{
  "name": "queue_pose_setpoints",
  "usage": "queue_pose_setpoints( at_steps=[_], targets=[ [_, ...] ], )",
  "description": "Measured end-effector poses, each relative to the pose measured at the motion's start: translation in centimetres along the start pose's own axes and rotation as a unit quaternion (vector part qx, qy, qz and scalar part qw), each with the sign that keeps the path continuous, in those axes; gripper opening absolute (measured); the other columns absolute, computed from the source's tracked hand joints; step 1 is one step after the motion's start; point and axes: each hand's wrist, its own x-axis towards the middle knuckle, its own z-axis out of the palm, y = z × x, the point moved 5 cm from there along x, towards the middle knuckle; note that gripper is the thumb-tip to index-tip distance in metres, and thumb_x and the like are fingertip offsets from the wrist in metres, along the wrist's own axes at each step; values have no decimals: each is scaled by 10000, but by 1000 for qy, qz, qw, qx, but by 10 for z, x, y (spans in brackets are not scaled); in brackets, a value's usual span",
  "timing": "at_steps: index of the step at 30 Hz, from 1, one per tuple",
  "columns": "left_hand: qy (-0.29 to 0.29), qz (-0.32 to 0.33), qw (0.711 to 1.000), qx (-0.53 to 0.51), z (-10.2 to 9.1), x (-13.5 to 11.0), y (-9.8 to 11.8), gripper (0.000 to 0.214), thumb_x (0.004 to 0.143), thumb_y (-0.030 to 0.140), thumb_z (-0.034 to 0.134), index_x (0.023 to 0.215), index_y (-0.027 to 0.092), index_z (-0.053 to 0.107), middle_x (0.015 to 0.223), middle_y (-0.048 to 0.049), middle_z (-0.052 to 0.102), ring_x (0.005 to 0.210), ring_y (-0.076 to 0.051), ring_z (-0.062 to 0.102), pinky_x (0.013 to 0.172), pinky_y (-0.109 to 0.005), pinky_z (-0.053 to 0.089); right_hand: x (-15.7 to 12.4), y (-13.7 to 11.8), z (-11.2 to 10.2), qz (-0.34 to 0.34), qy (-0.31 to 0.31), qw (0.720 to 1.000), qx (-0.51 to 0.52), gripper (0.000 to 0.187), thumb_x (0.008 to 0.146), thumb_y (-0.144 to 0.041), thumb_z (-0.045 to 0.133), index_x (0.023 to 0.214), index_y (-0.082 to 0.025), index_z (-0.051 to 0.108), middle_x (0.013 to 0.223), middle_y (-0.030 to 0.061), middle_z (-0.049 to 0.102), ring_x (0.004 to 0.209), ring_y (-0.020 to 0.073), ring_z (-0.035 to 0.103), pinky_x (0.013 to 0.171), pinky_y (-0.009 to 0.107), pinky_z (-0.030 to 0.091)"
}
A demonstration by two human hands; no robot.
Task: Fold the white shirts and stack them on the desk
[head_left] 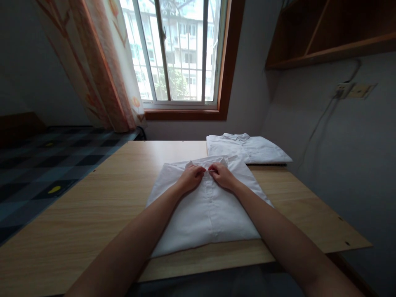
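Folded white collared shirt (188,222): lies flat on the wood-grain tabletop (111,210), collar (223,161) at 12 o'clock, lower edge at 6 o'clock. Left hand (191,177): enters from 7 o'clock; thumb and fingertips together, clamped on the fabric at the collar opening. Right hand (222,175): enters from 5 o'clock; fingertips likewise pinched on that fabric, just beside the left. Second folded white shirt (250,149): at 1 o'clock of the first. Checked bedspread (74,154): at 10 o'clock, beyond the tabletop edge.
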Motion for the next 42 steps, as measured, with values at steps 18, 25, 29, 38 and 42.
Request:
queue_pose_setpoints(
  at_steps=[18, 25, 29, 38, 42],
  targets=[
    [-39, 18, 998, -42, 4, 8, -3, 235, 877, 238, 525, 822, 149, 737, 737, -35, 667, 705, -159, 554, 713, -274, 417, -1, 10, -1, 35, 7, 986, 160, 111, 747, -179, 583, 807, -172, 676, 809, 11, 638, 784, 156, 565, 759, 286, 445],
    [-43, -20, 999, 23, -1, 5, 2, 216, 883, 302, 567, 928, 172, 734, 811, -38, 685, 762, -180, 589, 701, -265, 409, -1, 11, 1, 37, -1, 983, 182, 146, 731, -180, 579, 818, -169, 696, 805, 13, 640, 760, 153, 563, 740, 287, 444],
    [-46, -44, 995, 78, -4, 2, 10, 227, 901, 351, 566, 993, 208, 717, 812, -32, 700, 778, -202, 623, 698, -278, 405, -1, 9, 2, 38, 1, 981, 188, 127, 723, -202, 599, 807, -168, 687, 809, 18, 639, 771, 159, 568, 727, 287, 443],
    [-31, -68, 990, 122, -11, -1, 19, 188, 905, 385, 566, 964, 262, 695, 765, -3, 707, 763, -201, 652, 682, -270, 394, -4, -2, 0, 9, -4, 991, 132, 214, 687, -80, 520, 834, -169, 647, 803, 3, 637, 734, 143, 556, 706, 270, 434],
    [-18, -65, 989, 129, -13, -2, 20, 204, 917, 402, 559, 942, 259, 702, 754, -4, 707, 754, -201, 654, 677, -271, 388, -3, -6, -1, -1, -11, 995, 102, 230, 693, -72, 522, 860, -165, 650, 818, 10, 637, 734, 146, 552, 712, 276, 437]
  ],
)
